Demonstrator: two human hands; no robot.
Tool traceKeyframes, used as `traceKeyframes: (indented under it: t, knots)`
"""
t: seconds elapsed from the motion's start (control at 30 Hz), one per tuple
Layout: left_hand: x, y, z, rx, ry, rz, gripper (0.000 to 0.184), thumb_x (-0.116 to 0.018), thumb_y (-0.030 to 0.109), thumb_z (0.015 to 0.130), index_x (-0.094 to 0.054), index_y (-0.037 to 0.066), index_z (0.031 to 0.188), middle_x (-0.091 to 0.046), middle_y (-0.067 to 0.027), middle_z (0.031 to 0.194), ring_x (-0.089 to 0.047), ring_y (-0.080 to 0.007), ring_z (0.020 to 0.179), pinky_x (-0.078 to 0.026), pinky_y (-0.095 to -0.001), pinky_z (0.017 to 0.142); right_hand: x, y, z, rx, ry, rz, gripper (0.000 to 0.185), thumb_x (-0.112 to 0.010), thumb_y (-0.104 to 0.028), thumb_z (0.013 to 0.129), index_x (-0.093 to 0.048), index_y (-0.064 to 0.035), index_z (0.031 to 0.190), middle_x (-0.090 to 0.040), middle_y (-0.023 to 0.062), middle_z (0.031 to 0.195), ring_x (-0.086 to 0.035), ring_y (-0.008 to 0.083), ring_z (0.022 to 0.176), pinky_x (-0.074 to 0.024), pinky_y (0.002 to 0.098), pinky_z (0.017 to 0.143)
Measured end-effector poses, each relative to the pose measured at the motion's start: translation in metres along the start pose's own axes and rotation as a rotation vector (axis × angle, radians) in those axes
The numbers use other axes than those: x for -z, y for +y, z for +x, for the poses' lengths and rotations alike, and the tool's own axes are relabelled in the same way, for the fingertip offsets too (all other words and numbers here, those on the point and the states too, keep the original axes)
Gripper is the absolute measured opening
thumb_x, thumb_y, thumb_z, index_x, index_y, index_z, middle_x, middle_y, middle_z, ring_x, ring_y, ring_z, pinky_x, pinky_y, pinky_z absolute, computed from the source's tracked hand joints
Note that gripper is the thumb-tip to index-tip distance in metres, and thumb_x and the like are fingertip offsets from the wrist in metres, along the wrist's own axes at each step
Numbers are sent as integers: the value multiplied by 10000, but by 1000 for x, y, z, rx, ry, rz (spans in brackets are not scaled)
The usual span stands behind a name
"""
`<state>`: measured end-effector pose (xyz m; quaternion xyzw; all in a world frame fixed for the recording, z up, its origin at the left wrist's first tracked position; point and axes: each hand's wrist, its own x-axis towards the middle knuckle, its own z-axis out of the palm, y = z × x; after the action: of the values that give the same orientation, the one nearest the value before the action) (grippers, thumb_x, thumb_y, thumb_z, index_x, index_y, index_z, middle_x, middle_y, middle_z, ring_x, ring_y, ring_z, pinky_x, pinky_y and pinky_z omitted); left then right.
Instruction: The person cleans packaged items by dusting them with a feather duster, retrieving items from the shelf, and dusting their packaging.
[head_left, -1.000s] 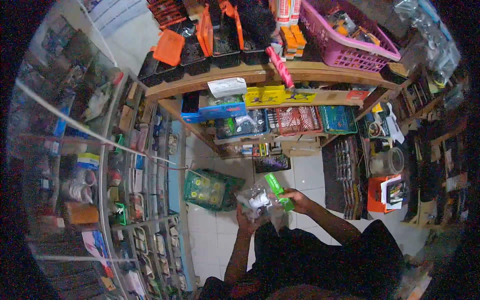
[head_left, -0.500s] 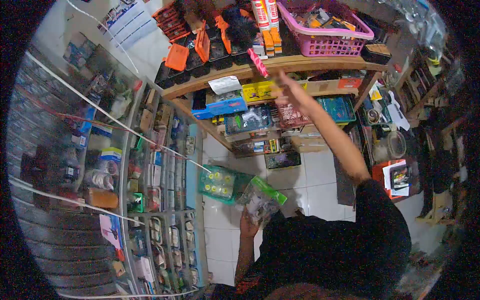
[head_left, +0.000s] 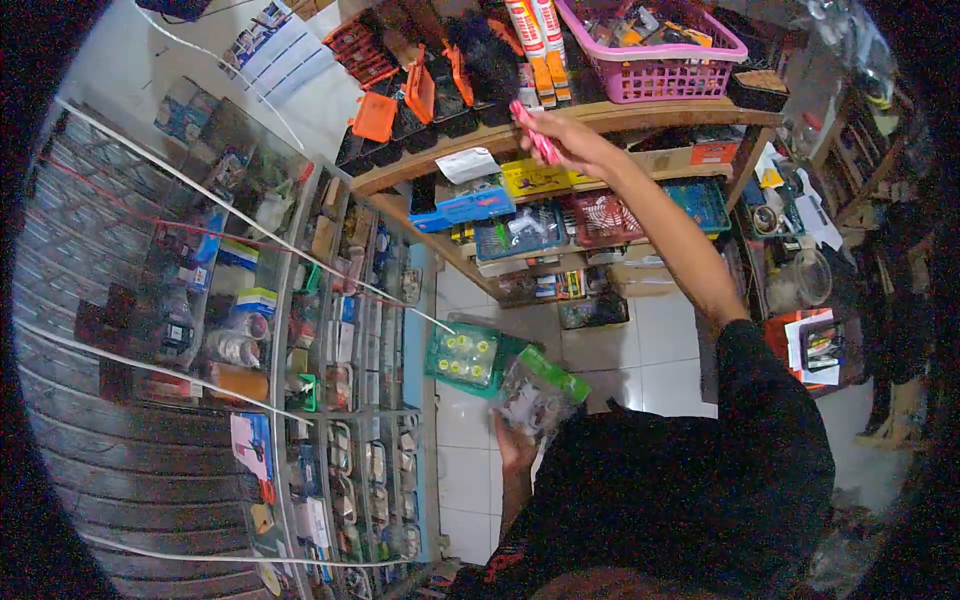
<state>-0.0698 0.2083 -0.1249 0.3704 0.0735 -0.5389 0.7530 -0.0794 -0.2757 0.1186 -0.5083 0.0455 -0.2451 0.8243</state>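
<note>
1. Clear packet (head_left: 533, 402) with a green header strip (head_left: 553, 373): it lies in the person's left hand (head_left: 514, 448), low in front of the body, its lower part against the fingers and palm.
2. The left hand is closed on the packet from below; the packet covers part of the fingers.
3. The right hand (head_left: 577, 146) is well apart from the packet, stretched up and forward to the wooden shelf edge (head_left: 690, 115).
4. There its fingers touch a pink patterned stick (head_left: 536, 134); whether they are clamped around it, I cannot tell.
5. The two hands are far from each other, so the packet is near the left one only.
6. Just beyond the packet, on its left, a green basket (head_left: 436, 345) on the floor holds a pack with yellow round marks (head_left: 463, 357).
7. Below the right hand and to its left are a yellow box (head_left: 530, 180) and a blue box (head_left: 462, 212).
</note>
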Motion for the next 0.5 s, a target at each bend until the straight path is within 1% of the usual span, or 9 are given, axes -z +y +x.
traceKeyframes:
  t: [0.07,0.1,0.13,0.2,0.27,0.33,0.4,0.43,0.5]
  knots:
    - [-17,4,-2,-44,-19,67,561,-355,561,931,-416,171,1329,-439,-70,1365,-430,-297,1232,-351,-504,1006,-7,7,-38,-25,4,-38,318,-577,-257,909,-470,-55,1131,-586,58,822,-602,136,736,-529,283,588]
    - [-24,4,-3,-64,-28,100,569,-348,566,932,-416,165,1330,-441,-66,1362,-432,-293,1230,-353,-505,1001,-9,13,-59,-50,-20,-50,317,-573,-226,901,-455,-49,1136,-581,68,840,-600,138,769,-527,279,598]
    - [-24,5,-3,-36,-5,84,568,-345,560,935,-416,159,1330,-453,-69,1349,-444,-289,1216,-364,-496,992,-10,22,-82,-75,-44,-60,319,-569,-195,892,-440,-42,1141,-576,79,859,-598,139,802,-524,274,608]
    - [-22,7,0,18,40,53,565,-338,550,943,-417,147,1331,-477,-74,1323,-469,-280,1188,-386,-479,975,-1,51,-126,-49,-98,-311,259,-540,-137,865,-454,-56,1095,-568,70,814,-584,133,720,-494,248,555]
    - [-24,8,8,-19,21,30,547,-340,536,948,-430,144,1319,-511,-73,1280,-496,-266,1151,-408,-459,951,-12,55,-174,-294,44,-233,500,-509,72,610,-439,-31,1094,-556,76,808,-573,206,677,-478,293,585]
    - [-25,7,18,-36,-19,34,527,-341,521,953,-443,143,1307,-539,-72,1241,-520,-254,1115,-425,-445,932,1,90,-216,-233,151,-239,479,-503,80,575,-458,-28,1039,-537,63,770,-531,170,598,-441,269,534]
    - [-26,8,27,-25,-81,64,505,-342,505,957,-455,146,1294,-560,-71,1206,-543,-247,1078,-436,-436,918,0,108,-264,-270,254,-293,335,-549,50,662,-484,-48,976,-530,40,754,-506,117,558,-406,241,486]
    - [-55,10,20,-45,-14,63,497,-346,490,958,-470,130,1276,-580,-64,1172,-560,-237,1041,-441,-432,905,-4,119,-283,-251,286,-255,257,-563,16,703,-496,-54,941,-528,30,736,-494,101,540,-393,232,470]
    - [-85,15,16,-22,-162,48,549,-383,518,937,-451,106,1293,-568,-96,1171,-564,-251,1025,-469,-408,863,-7,142,-317,-214,356,-177,112,-591,-52,785,-521,-66,872,-524,9,701,-472,68,506,-367,215,438]
